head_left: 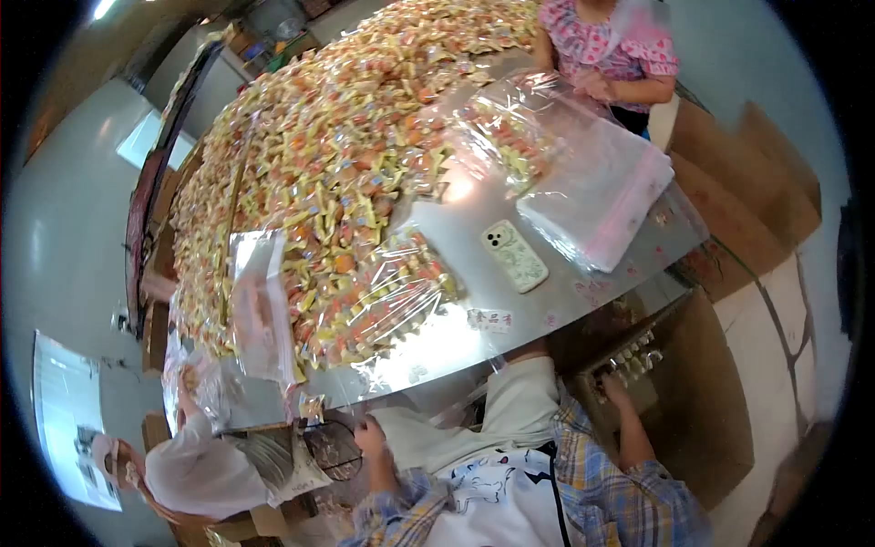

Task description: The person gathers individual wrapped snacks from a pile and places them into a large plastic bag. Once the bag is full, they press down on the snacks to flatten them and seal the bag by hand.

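Note:
My left hand (370, 441) is below the table's front edge, beside my lap. Its fingers look curled, and what they hold, if anything, is too small to make out. Down to the right, my right hand (616, 388) reaches into an open cardboard box (711, 401). Its fingers close on the near edge of a clear bag of wrapped snacks (634, 354), partly in shadow. On the table ahead lies another filled clear bag (401, 292), with a large heap of small yellow-and-orange wrapped snacks (337, 155) behind it.
A phone in a patterned case (515, 256) lies on the metal table (456, 242). Stacked flat clear bags (597, 196) are at right, others (261, 301) at left. One person (606, 55) stands across the table; another, in white (205, 465), works at left. More cardboard (738, 191) stands at right.

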`<state>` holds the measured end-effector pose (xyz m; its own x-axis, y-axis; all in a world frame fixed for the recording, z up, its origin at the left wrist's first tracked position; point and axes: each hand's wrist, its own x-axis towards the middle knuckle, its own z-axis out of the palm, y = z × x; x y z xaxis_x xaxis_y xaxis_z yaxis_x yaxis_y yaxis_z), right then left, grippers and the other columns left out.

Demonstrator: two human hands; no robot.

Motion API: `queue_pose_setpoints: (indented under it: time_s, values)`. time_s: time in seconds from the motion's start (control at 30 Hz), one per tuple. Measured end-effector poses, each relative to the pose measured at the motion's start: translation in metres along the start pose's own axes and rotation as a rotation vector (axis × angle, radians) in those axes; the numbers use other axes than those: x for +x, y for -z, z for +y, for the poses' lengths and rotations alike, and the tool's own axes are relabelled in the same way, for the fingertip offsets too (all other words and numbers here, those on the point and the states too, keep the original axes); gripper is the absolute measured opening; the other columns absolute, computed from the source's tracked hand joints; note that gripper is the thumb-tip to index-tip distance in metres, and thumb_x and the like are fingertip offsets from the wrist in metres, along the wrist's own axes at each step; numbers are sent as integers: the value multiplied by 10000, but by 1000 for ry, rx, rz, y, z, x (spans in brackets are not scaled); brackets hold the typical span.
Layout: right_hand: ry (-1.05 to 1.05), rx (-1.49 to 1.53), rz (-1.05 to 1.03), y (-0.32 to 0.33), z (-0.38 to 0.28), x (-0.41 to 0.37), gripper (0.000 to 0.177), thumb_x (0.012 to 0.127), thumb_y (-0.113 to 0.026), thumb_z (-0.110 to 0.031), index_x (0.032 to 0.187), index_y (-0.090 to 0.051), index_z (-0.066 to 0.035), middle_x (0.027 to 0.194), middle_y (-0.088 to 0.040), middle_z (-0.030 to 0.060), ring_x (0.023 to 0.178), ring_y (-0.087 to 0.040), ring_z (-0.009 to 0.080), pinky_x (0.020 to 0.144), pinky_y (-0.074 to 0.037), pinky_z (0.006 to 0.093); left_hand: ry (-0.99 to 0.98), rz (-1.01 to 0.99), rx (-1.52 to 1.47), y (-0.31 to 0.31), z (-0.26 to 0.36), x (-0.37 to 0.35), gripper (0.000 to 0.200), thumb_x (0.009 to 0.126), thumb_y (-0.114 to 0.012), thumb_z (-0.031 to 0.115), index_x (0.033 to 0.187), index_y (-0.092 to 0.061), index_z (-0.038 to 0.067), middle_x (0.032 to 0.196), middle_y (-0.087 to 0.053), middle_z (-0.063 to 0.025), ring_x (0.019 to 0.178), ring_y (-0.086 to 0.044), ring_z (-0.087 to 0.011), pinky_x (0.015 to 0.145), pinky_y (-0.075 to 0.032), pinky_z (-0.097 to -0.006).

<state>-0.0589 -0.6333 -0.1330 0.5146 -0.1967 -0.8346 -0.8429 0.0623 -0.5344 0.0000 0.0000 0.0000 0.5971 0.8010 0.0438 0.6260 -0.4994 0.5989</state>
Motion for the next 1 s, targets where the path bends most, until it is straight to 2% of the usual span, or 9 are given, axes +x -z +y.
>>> queue_pose_setpoints:
  time_s: [0.13, 0.17, 0.23, 0.33, 0.37, 0.5, 0.63, 0.87, 1.0]
  values:
    - [390, 396, -337, 3, -54, -109, 787, 968, -697, -494, 1534, -447, -7, 1507, -484, 253, 1372, -489, 351, 1118, -406, 460, -232, -98, -116, 35, 23, -33, 373, 897, -701, 308, 853, -646, -58, 822, -654, -223, 739, -613, -406, 723, -496, -514]
    - [498, 165, -207, -2, -63, -147, 848, 951, -725, -516, 1558, -420, -8, 1576, -454, 268, 1452, -463, 365, 1180, -387, 462, -312, -92, -104, 46, 18, -37, 360, 897, -705, 297, 834, -633, -50, 793, -638, -211, 706, -594, -390, 704, -487, -509]
    - [632, -370, 97, -8, -61, -204, 749, 924, -773, -387, 1481, -494, 29, 1306, -665, 283, 1195, -676, 345, 996, -533, 445, -565, -46, 136, 52, -6, -38, 363, 884, -729, 305, 801, -653, -40, 733, -632, -190, 662, -607, -338, 661, -489, -466]
    - [358, -385, 160, -10, -24, -223, 568, 916, -754, -296, 1367, -598, 13, 969, -747, 243, 855, -747, 361, 816, -587, 458, -638, -168, 240, 68, 45, -85, 377, 878, -755, 342, 815, -700, -25, 698, -646, -170, 669, -636, -328, 639, -487, -470]
    - [668, -410, 330, -15, -18, -223, 452, 904, -741, -248, 1286, -662, -18, 814, -725, 232, 684, -710, 401, 715, -589, 499, -707, -193, 227, 68, 53, -96, 341, 885, -749, 323, 861, -733, -17, 705, -666, -166, 677, -652, -310, 619, -496, -452]
    - [718, -437, 388, -11, -28, -215, 339, 923, -746, -284, 1172, -734, -55, 919, -755, 210, 767, -735, 389, 727, -602, 469, -545, -748, 256, 28, 44, -101, 257, 928, -719, 247, 949, -731, -8, 736, -698, -127, 716, -662, -219, 747, -540, -373]
    - [787, -461, 396, -18, -25, -206, 355, 925, -744, -284, 1182, -732, -41, 934, -754, 221, 769, -735, 397, 705, -596, 465, -293, -1136, -66, -50, -16, -135, 313, 915, -725, 235, 1150, -726, 29, 1031, -758, -159, 889, -705, -272, 845, -549, -407]
    - [767, -523, 387, -5, -48, -222, 411, 928, -740, -241, 1266, -684, -15, 1007, -736, 259, 863, -732, 414, 772, -582, 476, -1097, -1013, 246, -59, -13, -143, 567, 830, -755, 250, 1366, -667, 87, 1417, -639, -197, 1294, -599, -407, 1088, -475, -442]
    - [822, -650, 459, -19, -42, -230, 412, 937, -727, -243, 1273, -665, -11, 986, -732, 260, 838, -729, 406, 756, -579, 478, -738, -1322, -121, -88, -16, -139, 562, 939, -674, 260, 1458, -589, 63, 1482, -593, -205, 1450, -476, -354, 1211, -341, -422]
